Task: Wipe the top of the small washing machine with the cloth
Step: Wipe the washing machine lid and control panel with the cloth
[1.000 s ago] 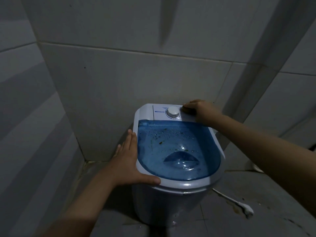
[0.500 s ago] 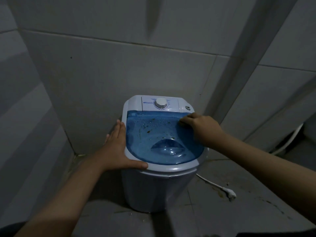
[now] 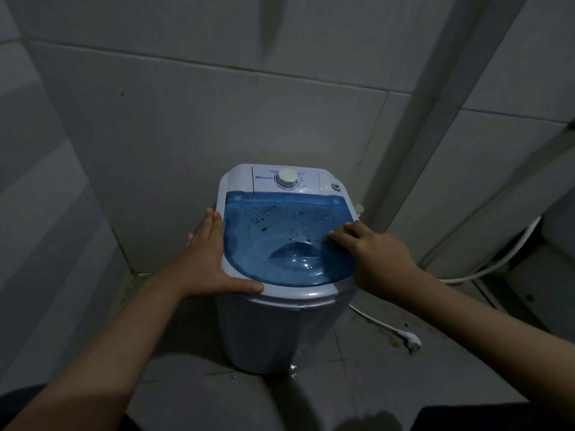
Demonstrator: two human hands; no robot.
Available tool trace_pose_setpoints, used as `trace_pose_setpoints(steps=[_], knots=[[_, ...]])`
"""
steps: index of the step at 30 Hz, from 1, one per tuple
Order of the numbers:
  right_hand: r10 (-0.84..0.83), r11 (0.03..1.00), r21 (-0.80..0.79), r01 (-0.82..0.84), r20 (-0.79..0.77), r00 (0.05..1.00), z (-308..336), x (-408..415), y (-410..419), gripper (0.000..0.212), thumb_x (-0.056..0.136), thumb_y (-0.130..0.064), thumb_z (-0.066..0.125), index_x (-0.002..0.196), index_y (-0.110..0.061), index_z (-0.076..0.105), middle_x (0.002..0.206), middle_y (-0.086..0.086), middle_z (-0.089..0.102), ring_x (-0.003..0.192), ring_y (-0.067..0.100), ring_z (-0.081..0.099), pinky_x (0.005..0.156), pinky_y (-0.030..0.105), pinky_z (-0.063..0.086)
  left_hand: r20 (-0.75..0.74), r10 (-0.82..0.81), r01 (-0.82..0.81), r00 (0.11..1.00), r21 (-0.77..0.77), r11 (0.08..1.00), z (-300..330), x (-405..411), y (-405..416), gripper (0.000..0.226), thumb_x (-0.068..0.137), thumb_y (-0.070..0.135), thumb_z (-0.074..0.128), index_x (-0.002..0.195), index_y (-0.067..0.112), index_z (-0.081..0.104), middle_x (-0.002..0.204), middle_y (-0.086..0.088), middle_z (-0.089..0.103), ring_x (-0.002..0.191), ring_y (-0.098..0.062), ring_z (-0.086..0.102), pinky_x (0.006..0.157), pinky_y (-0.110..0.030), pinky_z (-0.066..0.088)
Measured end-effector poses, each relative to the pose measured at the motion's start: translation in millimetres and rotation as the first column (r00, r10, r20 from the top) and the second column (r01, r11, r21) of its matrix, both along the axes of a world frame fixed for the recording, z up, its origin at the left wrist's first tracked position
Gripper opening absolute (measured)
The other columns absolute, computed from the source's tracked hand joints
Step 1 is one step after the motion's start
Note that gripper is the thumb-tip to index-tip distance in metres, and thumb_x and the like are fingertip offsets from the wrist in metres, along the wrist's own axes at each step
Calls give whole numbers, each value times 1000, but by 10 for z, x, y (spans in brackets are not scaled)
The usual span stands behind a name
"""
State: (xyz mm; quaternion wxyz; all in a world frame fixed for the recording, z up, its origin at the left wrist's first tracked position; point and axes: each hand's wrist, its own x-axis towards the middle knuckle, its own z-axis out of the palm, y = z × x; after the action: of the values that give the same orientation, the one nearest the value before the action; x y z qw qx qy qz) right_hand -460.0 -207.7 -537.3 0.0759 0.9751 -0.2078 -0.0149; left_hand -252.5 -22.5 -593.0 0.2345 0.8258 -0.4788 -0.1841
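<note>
The small white washing machine (image 3: 280, 331) stands on the floor in a tiled corner. Its blue see-through lid (image 3: 280, 241) carries water drops and a few dark specks (image 3: 265, 228). A white dial (image 3: 287, 178) sits on the back panel. My left hand (image 3: 208, 262) lies flat against the machine's left side, thumb over the front rim. My right hand (image 3: 376, 259) presses on the lid's right edge with the cloth (image 3: 341, 227) under its fingers. Only a small yellowish corner of the cloth shows.
A white power cord with its plug (image 3: 410, 340) lies loose on the wet, stained floor to the right of the machine. A white hose (image 3: 497, 265) curves along the right wall. Tiled walls close in behind and on the left.
My right hand has slid from the back control panel down the lid's right side toward the front. My left hand has stayed on the left rim. The view has pulled back.
</note>
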Motion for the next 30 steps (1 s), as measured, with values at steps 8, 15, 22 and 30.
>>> trace_pose_setpoints(steps=[8,15,22,30], knots=[[92,995,-62,-82,192,977,-18,-155,23,40,69,-20,58,108,-30,57,103,-2,66,81,29,63,56,24,36,-2,0,0,1000,-13,1000,-50,22,-17,161,27,95,51,144,18,-28,155,-4,-30,140,-13,-27,115,-44,-9],[148,987,17,-161,308,940,-114,-241,114,27,68,-24,57,94,-25,62,77,1,61,68,24,56,57,26,45,-1,3,-3,1000,-13,1000,-42,16,-39,162,26,95,51,145,17,-26,155,-4,-29,139,-11,-27,113,-43,-10],[264,935,150,-323,314,912,-114,-107,461,21,73,-24,50,92,-25,59,80,-2,61,74,18,57,57,30,49,-6,10,-10,1000,-6,1000,-30,-1,-32,159,30,92,54,145,17,-27,155,-4,-30,139,-12,-28,110,-39,-12],[13,941,281,-187,525,851,256,748,153,16,77,-7,55,92,-1,59,93,16,63,79,24,55,63,29,45,-20,0,0,1000,-6,1000,-17,-11,-10,154,36,90,56,143,20,-30,153,-3,-33,140,-15,-26,111,-41,-11]])
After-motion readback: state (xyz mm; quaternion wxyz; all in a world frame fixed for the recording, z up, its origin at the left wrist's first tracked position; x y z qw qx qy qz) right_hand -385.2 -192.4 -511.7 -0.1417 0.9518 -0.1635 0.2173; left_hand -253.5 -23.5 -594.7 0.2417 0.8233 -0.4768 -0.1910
